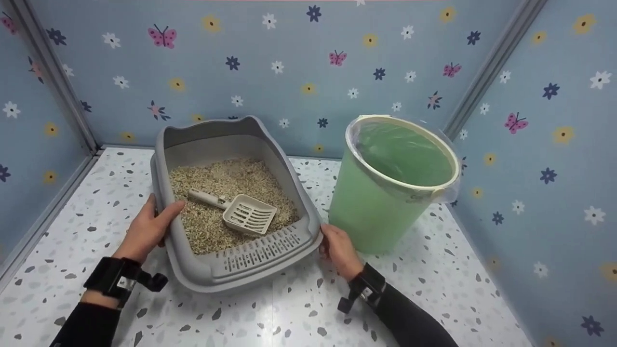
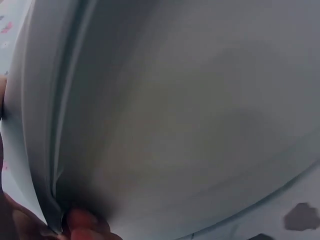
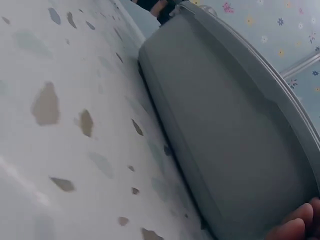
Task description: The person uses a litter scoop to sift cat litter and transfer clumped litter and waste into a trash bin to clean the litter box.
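Grey litter tray [image 1: 193,270] stands on the speckled surface [image 1: 434,279], just beside the green bin [image 1: 371,212]. Left hand [image 1: 147,231] grips the tray's left rim, thumb hooked over the edge. Right hand [image 1: 340,248] holds the near right corner, fingers curled under. A scoop [image 1: 241,212] lies on the litter inside.

Your left hand [image 1: 147,230] reaches forward with the palm turned inward, the thumb hooked over an edge and the fingers wrapped down the outer side, where the left wrist view shows only a fingertip or two. Your right hand [image 1: 339,248] sits a little nearer to you, its fingers curled under and around a corner, fingertips just showing low in the right wrist view. Both forearms are in dark sleeves and angle inward, each wrist carrying a black strap with a mount.
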Action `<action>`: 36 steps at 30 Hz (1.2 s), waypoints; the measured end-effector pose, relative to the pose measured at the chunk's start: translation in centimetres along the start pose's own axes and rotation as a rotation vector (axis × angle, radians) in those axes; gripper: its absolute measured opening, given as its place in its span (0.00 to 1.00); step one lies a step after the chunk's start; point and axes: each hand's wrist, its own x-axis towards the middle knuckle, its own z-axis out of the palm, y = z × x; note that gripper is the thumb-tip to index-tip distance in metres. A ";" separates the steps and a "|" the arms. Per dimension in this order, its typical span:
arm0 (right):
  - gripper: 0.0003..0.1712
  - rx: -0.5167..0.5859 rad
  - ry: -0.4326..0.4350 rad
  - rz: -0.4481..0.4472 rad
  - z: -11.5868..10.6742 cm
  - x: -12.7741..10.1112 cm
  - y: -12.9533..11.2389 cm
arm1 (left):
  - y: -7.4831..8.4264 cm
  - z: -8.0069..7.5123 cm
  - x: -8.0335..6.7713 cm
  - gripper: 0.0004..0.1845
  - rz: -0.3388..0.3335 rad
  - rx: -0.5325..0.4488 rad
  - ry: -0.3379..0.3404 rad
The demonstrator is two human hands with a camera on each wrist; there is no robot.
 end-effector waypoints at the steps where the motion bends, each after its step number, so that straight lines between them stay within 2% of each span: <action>1: 0.22 -0.011 0.018 -0.002 0.0 0.7 0.1 | 0.0 0.1 -0.2 0.53 -0.007 0.000 -0.006; 5: 0.21 -0.053 0.052 -0.009 -0.1 2.7 0.5 | -0.1 0.7 -1.2 0.55 -0.015 0.005 -0.006; 7: 0.22 -0.052 0.026 -0.018 -0.2 3.1 0.7 | -0.1 0.7 -1.4 0.55 -0.011 0.014 -0.001; 9: 0.23 -0.059 0.004 -0.037 -0.1 2.5 0.4 | -0.1 0.6 -1.2 0.55 -0.007 0.027 0.002; 12: 0.22 -0.012 -0.051 -0.033 0.0 0.9 0.1 | -0.3 0.1 -0.6 0.52 0.010 0.030 -0.020; 16: 0.21 0.027 -0.145 -0.010 -0.1 -1.2 -0.2 | -0.7 -0.6 0.4 0.48 0.036 -0.004 -0.088; 19: 0.21 0.009 -0.175 -0.012 -0.4 -1.3 -0.4 | -0.8 -0.7 0.7 0.47 0.040 -0.033 -0.153; 21: 0.21 -0.013 -0.170 -0.033 -0.5 -0.5 -0.4 | -0.8 -0.6 0.5 0.46 0.036 -0.033 -0.188; 25: 0.25 -0.065 -0.118 -0.068 -0.6 2.7 1.2 | -1.0 -0.6 -0.8 0.44 0.047 -0.047 -0.235; 28: 0.25 -0.129 -0.053 -0.090 -0.9 5.2 2.7 | -1.0 -0.4 -1.3 0.43 0.075 -0.044 -0.224; 31: 0.26 -0.181 -0.045 -0.134 -1.1 6.7 3.6 | -1.0 -0.3 -1.4 0.44 0.095 -0.036 -0.189; 33: 0.27 -0.193 -0.064 -0.158 -1.1 7.1 4.0 | -1.0 -0.4 -1.2 0.44 0.098 -0.040 -0.172; 36: 0.28 -0.162 -0.096 -0.153 -1.2 6.6 4.0 | -1.2 -0.5 -1.1 0.43 0.093 -0.056 -0.161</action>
